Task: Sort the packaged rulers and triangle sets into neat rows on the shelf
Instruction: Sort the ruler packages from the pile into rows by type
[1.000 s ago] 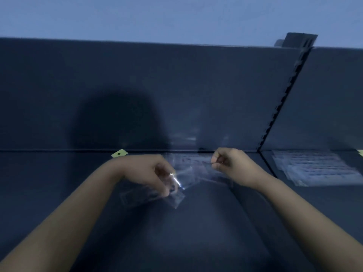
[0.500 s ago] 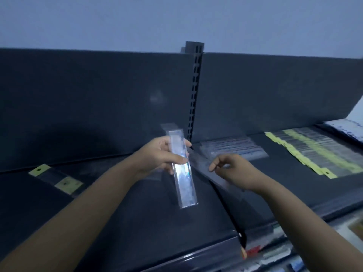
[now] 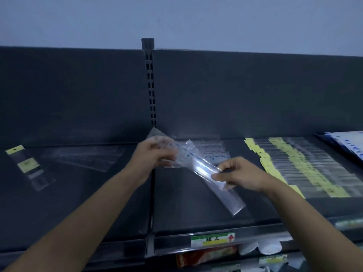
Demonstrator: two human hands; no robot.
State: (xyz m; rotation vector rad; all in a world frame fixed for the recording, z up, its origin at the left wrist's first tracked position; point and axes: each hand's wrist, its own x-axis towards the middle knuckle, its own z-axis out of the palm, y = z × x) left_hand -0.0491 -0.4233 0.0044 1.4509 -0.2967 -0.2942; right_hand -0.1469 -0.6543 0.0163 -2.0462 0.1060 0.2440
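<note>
I hold a clear packaged ruler slanting down to the right above the dark shelf. My left hand grips its upper end together with other clear packets with blue print. My right hand pinches the ruler near its middle. Behind my hands a small pile of clear packets lies on the shelf. A long row of yellow-headed ruler packs lies to the right.
A slotted upright post splits the shelf's back panel. On the left lie clear ruler sleeves and yellow-labelled packs. White-and-blue packages sit at the far right. A price label marks the shelf's front edge, with goods on the level below.
The view has swung right. The ruler held upright in my left hand now slants down to the right, and my right hand has taken hold of it near the middle.
</note>
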